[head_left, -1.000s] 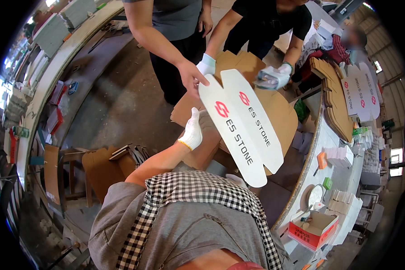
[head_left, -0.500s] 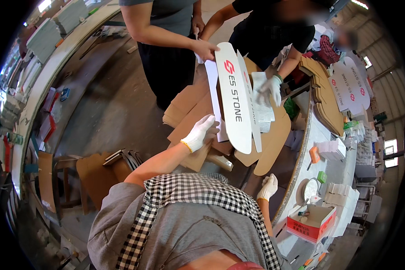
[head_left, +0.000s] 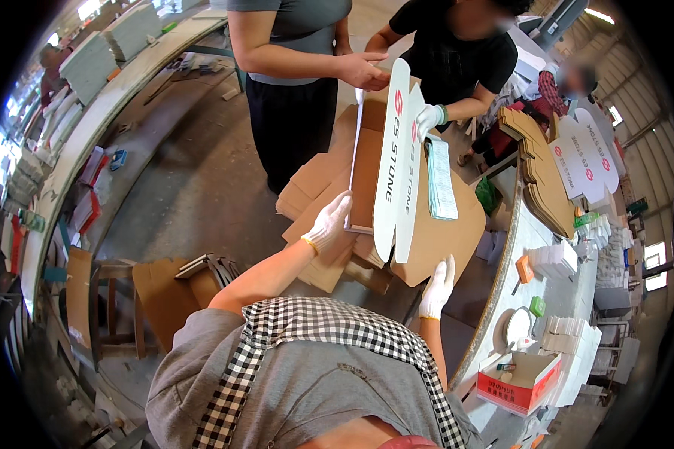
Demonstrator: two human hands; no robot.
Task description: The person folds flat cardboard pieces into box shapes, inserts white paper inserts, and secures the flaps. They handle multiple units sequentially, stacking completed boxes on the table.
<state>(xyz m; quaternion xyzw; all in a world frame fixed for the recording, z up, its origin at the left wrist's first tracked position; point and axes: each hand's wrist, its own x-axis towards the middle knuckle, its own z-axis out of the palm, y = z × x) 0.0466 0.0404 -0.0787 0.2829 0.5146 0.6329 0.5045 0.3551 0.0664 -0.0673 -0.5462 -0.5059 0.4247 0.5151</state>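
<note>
An open carton (head_left: 365,172), white outside and brown inside, stands in front of me with its flaps spread. Two long white flaps (head_left: 395,161) with red and dark print rise at its middle. My left hand (head_left: 326,224), in a white glove, lies against the carton's near left side, fingers stretched out. At the near edge of the wide brown flap (head_left: 445,247) is my right hand (head_left: 437,288), also gloved, fingers extended; whether it touches the flap I cannot tell. A flat pale bundle (head_left: 440,179) rests on that brown flap.
One co-worker's bare hand (head_left: 363,71) is at the flaps' far end; another's gloved hand (head_left: 429,120) is on a printed flap. Flattened cardboard (head_left: 307,183) lies under the carton. A curved workbench (head_left: 494,314) on the right holds a red-white box (head_left: 520,382).
My right hand has risen toward the brown flap and its fingers have straightened. The printed flaps now stand steeper. The co-worker's gloved hand has moved from the pale bundle to a flap.
</note>
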